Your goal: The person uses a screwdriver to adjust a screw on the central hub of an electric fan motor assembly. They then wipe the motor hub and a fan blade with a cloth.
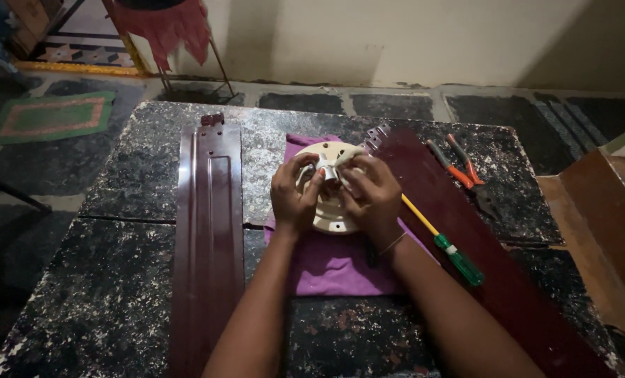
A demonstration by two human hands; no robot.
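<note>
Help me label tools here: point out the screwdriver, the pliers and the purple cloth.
screwdriver (459,261), head view, on its green handle.
pliers (464,173), head view, on the orange grips.
purple cloth (333,269), head view, on its bare lower part.

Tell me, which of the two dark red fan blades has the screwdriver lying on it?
The right blade, lying diagonally beside the right hand, carries the screwdriver; the left blade is bare.

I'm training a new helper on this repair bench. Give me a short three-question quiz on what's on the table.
1. True or false: both hands work at the cream round part.
2. What lies under that part?
3. Which tool lies nearest the right hand: A pliers, B screwdriver?

Key:
1. True: the left hand and right hand meet on the cream round part.
2. A purple cloth.
3. B: the green-handled screwdriver; the orange-handled pliers lie farther off.
</note>
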